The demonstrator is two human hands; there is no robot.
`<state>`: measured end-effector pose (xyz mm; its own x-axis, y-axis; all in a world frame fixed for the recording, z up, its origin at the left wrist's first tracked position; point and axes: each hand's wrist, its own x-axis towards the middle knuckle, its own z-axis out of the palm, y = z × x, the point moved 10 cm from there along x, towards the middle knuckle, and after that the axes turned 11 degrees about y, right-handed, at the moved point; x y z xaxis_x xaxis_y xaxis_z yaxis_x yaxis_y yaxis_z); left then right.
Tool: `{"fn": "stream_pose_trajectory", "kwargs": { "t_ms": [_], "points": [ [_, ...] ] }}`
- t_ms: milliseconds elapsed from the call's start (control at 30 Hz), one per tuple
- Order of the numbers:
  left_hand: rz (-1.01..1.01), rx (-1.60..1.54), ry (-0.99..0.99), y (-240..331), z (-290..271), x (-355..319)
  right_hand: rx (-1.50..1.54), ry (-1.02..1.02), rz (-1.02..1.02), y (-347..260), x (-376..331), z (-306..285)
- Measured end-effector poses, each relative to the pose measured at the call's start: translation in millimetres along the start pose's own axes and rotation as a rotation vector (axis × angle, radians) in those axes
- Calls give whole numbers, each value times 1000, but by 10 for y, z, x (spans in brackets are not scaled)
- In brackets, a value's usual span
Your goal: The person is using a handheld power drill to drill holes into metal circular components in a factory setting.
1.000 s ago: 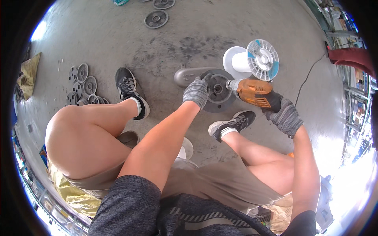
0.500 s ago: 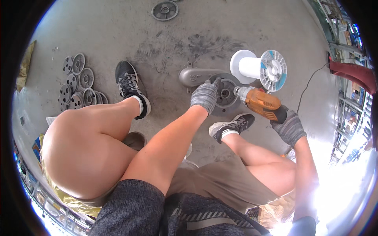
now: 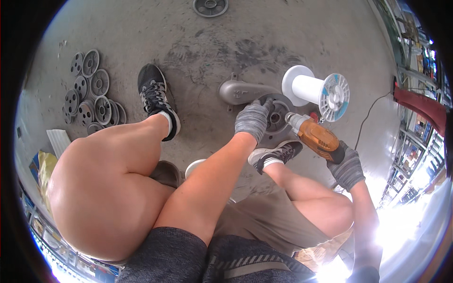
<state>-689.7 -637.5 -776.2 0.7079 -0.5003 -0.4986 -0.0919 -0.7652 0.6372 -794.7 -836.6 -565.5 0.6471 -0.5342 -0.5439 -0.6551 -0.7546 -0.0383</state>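
Note:
My left hand [image 3: 252,121], in a grey striped knit glove with dark fingertips, has its fingers closed at the left rim of a grey spoked pulley wheel [image 3: 286,119]. The wheel sits at the right end of a grey metal casing [image 3: 241,92] with a rounded left end and small lugs, lying on the floor. A similar glove covers my right hand [image 3: 348,168], which is wrapped around the handle of an orange power drill [image 3: 318,137]. The drill's metal nose points left at the wheel's right side. Whether it touches the wheel, I cannot tell.
A white plastic spool [image 3: 306,88] lies right behind the wheel. Several grey pulley wheels [image 3: 99,83] are heaped at the left, and another wheel [image 3: 210,5] lies at the far edge. A dark cable [image 3: 362,118] crosses the floor near a dark red object [image 3: 419,104]. My shoes flank the work.
The whole view has shifted slightly, with the casing and spool lower and further right in it. Both hands keep their places, left at the wheel and right on the drill.

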Motion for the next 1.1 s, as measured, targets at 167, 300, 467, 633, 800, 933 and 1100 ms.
{"fn": "stream_pose_trajectory", "kwargs": {
  "t_ms": [167,300,467,633,800,933,1100],
  "points": [
    [35,2,5,51,-11,-4,22,15,4,53,12,-36],
    [35,-3,25,13,25,17,3,-10,-5,48,27,-35],
    [26,-45,-6,1,50,23,28,-8,-12,-7,16,-56],
    [32,-39,10,0,51,27,-35,-12,17,21,34,-41],
    [48,-10,51,21,22,2,-43,6,-25,46,42,-38],
    [43,-10,41,25,8,10,-83,4,-26,1,48,-61],
    [25,-9,10,24,33,19,-72,-5,-7,36,44,-43]
  ]
}}
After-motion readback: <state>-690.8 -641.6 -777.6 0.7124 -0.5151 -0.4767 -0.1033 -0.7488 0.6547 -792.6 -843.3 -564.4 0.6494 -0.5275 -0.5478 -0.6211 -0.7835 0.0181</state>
